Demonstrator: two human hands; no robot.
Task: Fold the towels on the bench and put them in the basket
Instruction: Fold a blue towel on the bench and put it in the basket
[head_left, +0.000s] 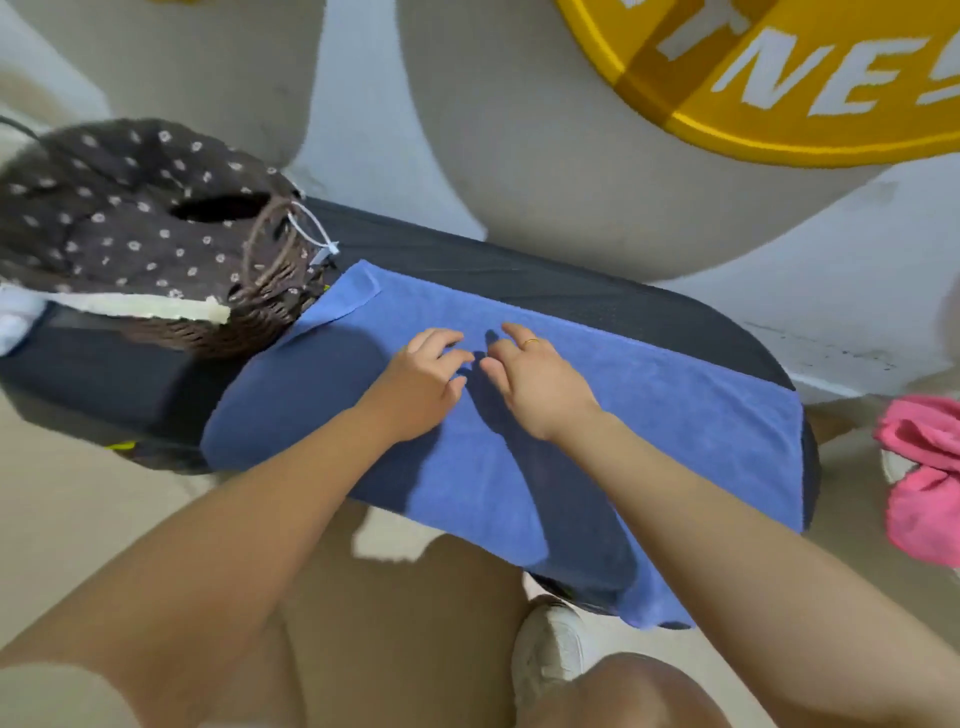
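**Towel flat first, fold after**

Blue towel (649, 415) lies spread across the dark bench (519, 275), its near edge hanging over. My left hand (421, 384) and right hand (535, 379) rest side by side on its middle, fingers loosely bent, gripping nothing. I should sweep outward, flatten the turned-up corner by the basket (171, 327), then fold edges square.

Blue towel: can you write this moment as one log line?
blue towel spread on bench | left hand, right hand on towel middle | basket left
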